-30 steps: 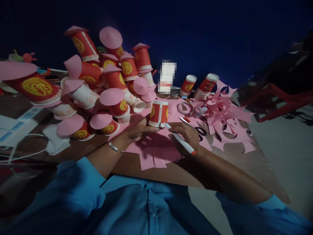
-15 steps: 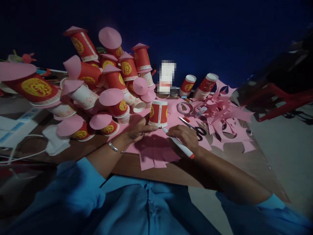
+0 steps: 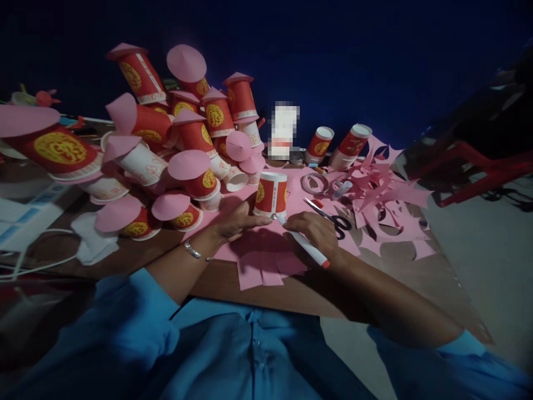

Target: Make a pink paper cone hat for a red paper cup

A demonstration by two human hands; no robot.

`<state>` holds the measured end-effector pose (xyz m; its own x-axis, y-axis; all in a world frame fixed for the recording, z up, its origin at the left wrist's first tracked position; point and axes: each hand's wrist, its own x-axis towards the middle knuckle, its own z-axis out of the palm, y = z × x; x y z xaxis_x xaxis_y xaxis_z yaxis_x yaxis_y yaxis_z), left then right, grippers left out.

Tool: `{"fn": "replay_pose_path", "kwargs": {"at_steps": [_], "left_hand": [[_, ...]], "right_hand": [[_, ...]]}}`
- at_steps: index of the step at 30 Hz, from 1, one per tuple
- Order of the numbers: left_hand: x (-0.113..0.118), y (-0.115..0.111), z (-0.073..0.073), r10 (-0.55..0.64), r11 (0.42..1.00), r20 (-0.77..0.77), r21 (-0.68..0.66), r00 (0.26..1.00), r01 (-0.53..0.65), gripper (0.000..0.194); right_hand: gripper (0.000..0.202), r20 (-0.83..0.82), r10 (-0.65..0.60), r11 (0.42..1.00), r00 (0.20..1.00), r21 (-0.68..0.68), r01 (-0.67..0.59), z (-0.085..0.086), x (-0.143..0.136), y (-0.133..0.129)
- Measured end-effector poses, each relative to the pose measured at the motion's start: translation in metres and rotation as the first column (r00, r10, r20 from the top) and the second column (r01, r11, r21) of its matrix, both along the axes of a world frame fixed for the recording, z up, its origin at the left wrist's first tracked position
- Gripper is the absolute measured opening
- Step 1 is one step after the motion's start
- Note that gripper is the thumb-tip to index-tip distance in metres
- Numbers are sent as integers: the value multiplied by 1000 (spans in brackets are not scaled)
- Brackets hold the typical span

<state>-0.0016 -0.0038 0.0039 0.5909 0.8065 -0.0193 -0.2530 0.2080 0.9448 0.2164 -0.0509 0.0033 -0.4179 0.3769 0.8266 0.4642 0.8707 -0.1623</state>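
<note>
A red and white paper cup [image 3: 272,193] with yellow emblems stands upside down, or nearly so, in front of me. My left hand [image 3: 239,223] grips it low on the left, thumb along its bottom rim, the other fingers partly hidden. From the right, my right hand [image 3: 312,232] pinches a white marker pen [image 3: 308,248] with a red end. The pen's tip is at the cup's bottom rim, close to my left thumb. Beneath both hands lie pink paper sheets [image 3: 260,269]. Scissors [image 3: 327,215] with dark handles lie just beyond my right hand.
Several paper cups with pink cone tops [image 3: 189,166] are piled on the left. Two red cups [image 3: 320,145] stand at the back. A tape roll [image 3: 314,183] and cut pink scraps [image 3: 387,194] lie right on the wooden table [image 3: 441,283]. A red stool [image 3: 466,166] stands beyond.
The paper cup has shifted very slightly to the right and tilted a little. The marker pen has moved slightly up and left along the rim. Both hands keep their grip.
</note>
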Motion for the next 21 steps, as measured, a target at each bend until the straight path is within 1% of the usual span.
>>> {"fn": "replay_pose_path", "kwargs": {"at_steps": [4,10,13,17,21], "left_hand": [[0,0,-1,35,999,-11,-15,999,-36,90],[1,1,-3,42,999,-26,1,999,-42,93],[0,2,-3,30,1000,-12,3,999,-30,89],[0,3,-4,13,1000,9,-5,1000,-13,76],[-1,2,-4,24,1000,11,-17,1000,-24,73]], "right_hand": [[16,-10,11,1000,1000,8,-11,0,0,1],[11,-14,10,1000,1000,3,-10,3,-2,0],[8,-15,4,1000,1000,1,-4,6,-4,-1],[4,-14,11,1000,1000,2,-11,10,-6,-3],[6,-31,15,1000,999,3,-15,10,-6,-3]]}}
